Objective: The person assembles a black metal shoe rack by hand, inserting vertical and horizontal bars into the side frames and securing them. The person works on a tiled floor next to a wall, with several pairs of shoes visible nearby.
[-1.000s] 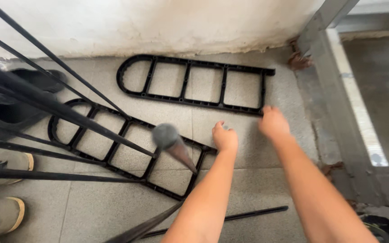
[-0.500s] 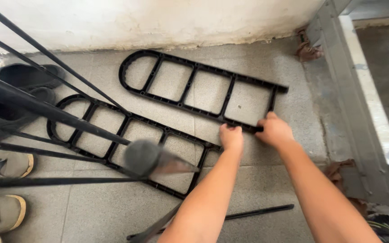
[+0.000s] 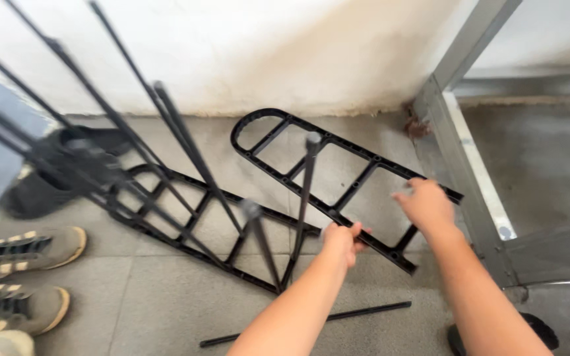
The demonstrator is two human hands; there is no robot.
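the black ladder-shaped frame [image 3: 338, 178] was lifted at its near end and still rested, it seemed, on the tiled floor [image 3: 166, 310] at its rounded far end, close to the white wall [image 3: 245, 53]. the left hand [image 3: 342, 241] was closed around the near long rail of this frame. the right hand [image 3: 425, 204] lay on the far rail near the square end, with fingers bent over it; how firmly it gripped could not be told.

the danger, as a judgement: the frame was held only at one end, so it could twist or slip, and its rounded end could scrape on the floor. thin black rods [image 3: 166, 132] stood slanted just to the left, and one rod [image 3: 301, 204] crossed in front of the frame; if the frame swung left it could knock them down. a second frame [image 3: 192, 231] of the same kind lay flat on the floor, partly under the first, and the two could catch on each other. a loose rod [image 3: 311, 322] lay on the floor near the person, easy to step on. the metal door frame [image 3: 460, 158] at the right was close to the right hand.

both forearms were stretched forward and down, the left one lower and nearer to the middle, the right one more to the right. shoes [image 3: 21, 277] stood at the left edge of the floor.
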